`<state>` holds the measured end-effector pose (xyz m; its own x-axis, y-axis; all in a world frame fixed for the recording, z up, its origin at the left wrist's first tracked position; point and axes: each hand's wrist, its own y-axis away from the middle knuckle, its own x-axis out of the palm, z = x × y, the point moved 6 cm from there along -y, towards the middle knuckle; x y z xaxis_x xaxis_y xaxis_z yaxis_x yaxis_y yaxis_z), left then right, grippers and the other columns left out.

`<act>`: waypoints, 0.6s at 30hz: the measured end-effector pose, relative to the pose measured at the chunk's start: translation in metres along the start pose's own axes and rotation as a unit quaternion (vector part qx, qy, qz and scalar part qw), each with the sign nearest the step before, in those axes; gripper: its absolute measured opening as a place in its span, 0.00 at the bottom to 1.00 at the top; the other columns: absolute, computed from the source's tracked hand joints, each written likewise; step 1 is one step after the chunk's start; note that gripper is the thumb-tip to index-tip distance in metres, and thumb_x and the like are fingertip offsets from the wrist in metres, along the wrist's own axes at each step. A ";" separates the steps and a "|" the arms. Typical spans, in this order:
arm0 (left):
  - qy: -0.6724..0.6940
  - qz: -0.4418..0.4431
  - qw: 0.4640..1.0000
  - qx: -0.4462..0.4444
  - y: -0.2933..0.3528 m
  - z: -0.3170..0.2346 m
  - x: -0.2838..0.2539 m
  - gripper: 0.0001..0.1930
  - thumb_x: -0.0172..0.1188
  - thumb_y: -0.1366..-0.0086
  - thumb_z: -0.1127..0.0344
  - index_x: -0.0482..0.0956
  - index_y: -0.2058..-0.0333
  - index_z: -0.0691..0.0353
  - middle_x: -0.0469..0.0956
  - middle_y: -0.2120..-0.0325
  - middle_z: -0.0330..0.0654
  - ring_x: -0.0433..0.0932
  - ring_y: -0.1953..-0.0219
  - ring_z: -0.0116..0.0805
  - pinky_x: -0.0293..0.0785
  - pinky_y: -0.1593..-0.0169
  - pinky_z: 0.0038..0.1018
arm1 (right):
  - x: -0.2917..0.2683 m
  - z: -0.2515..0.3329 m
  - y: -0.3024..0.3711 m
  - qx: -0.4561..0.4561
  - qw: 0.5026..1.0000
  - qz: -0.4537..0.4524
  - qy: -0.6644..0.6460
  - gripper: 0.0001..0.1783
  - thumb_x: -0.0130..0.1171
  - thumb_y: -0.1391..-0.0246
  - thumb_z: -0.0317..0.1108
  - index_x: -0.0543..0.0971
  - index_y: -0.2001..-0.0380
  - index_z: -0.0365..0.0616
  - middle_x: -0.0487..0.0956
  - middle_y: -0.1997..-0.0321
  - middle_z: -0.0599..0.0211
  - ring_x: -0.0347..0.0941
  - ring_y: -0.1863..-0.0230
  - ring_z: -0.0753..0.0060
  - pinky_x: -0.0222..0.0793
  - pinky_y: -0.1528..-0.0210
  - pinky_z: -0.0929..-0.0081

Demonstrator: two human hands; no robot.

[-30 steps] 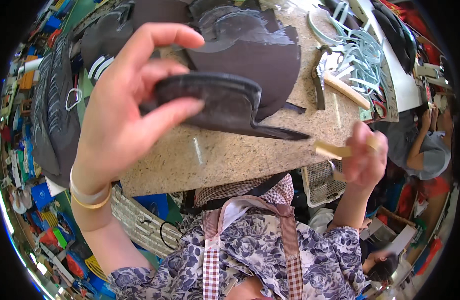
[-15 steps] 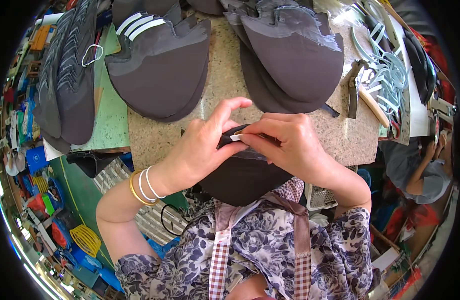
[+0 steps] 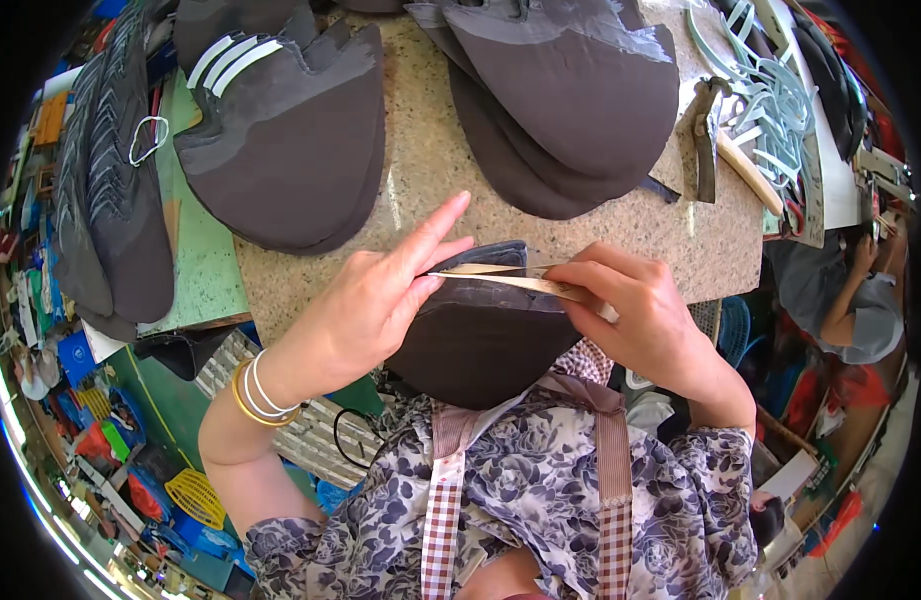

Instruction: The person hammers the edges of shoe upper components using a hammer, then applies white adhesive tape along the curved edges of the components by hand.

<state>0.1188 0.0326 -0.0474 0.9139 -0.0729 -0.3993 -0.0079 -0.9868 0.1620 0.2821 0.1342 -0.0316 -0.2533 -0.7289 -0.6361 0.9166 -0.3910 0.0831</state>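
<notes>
A dark, rounded fabric piece [image 3: 481,350] hangs at the table's near edge, in front of my chest. My left hand [image 3: 366,310] grips its upper left edge, thumb bent in and index finger stretched away. Along the top of the piece runs a thin pale strip [image 3: 511,283], pulled taut and split into two lines toward the right. Its left end lies at my left thumb. The right end is pinched between the thumb and fingers of my right hand [image 3: 631,310].
Stacked dark fabric pieces lie at the left [image 3: 291,160] and right [image 3: 571,110] of the speckled tabletop [image 3: 411,190]. A wooden-handled hammer [image 3: 746,172] and tangled pale-blue strips [image 3: 776,110] are at far right. Another person [image 3: 851,300] sits beyond.
My right hand has drawn away to the right, and a longer pale strip now shows between my hands. My left hand has shifted a little left. The table contents sit slightly higher in view.
</notes>
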 end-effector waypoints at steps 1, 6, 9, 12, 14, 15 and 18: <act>-0.011 0.002 1.000 -0.003 -0.001 -0.002 0.000 0.33 0.50 0.40 0.80 0.54 0.35 0.61 0.78 0.53 0.50 0.75 0.78 0.41 0.71 0.66 0.27 | 0.000 -0.003 0.004 0.007 1.000 -0.004 0.013 0.13 0.62 0.58 0.21 0.79 0.65 0.36 0.76 0.72 0.60 0.75 0.74 0.60 0.71 0.72 0.69; 0.000 0.002 1.000 -0.018 -0.007 -0.007 0.003 0.29 0.51 0.41 0.79 0.63 0.38 0.61 0.78 0.54 0.52 0.76 0.76 0.43 0.72 0.65 0.28 | -0.013 -0.024 0.028 0.057 0.998 -0.027 0.002 0.14 0.61 0.60 0.20 0.78 0.65 0.36 0.75 0.71 0.59 0.76 0.74 0.58 0.72 0.71 0.68; -0.063 0.010 0.997 0.038 -0.009 -0.013 0.008 0.22 0.54 0.41 0.78 0.72 0.46 0.63 0.79 0.56 0.51 0.77 0.69 0.43 0.71 0.62 0.29 | -0.018 -0.030 0.038 0.079 0.996 -0.040 -0.003 0.16 0.61 0.62 0.18 0.78 0.64 0.35 0.75 0.72 0.59 0.76 0.74 0.60 0.73 0.71 0.70; -0.210 -0.080 0.963 0.149 -0.013 -0.027 0.003 0.16 0.55 0.40 0.77 0.77 0.52 0.65 0.79 0.63 0.48 0.76 0.64 0.42 0.70 0.60 0.29 | -0.022 -0.033 0.044 0.097 0.994 -0.035 -0.021 0.16 0.62 0.62 0.19 0.78 0.63 0.35 0.75 0.72 0.60 0.76 0.74 0.60 0.73 0.71 0.70; -0.159 -0.054 0.986 0.021 -0.015 -0.011 0.001 0.12 0.54 0.40 0.77 0.77 0.56 0.66 0.75 0.66 0.45 0.74 0.64 0.39 0.70 0.61 0.28 | -0.026 -0.040 0.055 0.105 0.994 -0.039 -0.003 0.16 0.62 0.62 0.19 0.78 0.63 0.35 0.75 0.72 0.60 0.76 0.74 0.60 0.73 0.70 0.71; -0.117 -0.053 0.992 -0.001 -0.017 -0.010 0.003 0.11 0.55 0.40 0.78 0.76 0.58 0.67 0.71 0.69 0.43 0.72 0.67 0.37 0.69 0.61 0.27 | -0.027 -0.042 0.060 0.111 0.993 -0.040 0.018 0.16 0.62 0.62 0.19 0.78 0.63 0.36 0.75 0.72 0.60 0.76 0.74 0.61 0.73 0.70 0.71; -0.129 -0.035 0.991 0.022 -0.019 -0.013 0.010 0.10 0.55 0.40 0.77 0.76 0.59 0.67 0.69 0.70 0.43 0.71 0.67 0.36 0.68 0.61 0.26 | -0.025 -0.043 0.067 0.102 0.994 -0.045 0.015 0.16 0.62 0.61 0.20 0.79 0.64 0.36 0.75 0.72 0.60 0.76 0.74 0.62 0.72 0.71 0.72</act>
<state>0.1334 0.0528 -0.0427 0.7789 -0.0340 -0.6262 0.0287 -0.9956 0.0898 0.3636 0.1503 -0.0433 -0.3185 -0.6702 -0.6704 0.8083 -0.5615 0.1773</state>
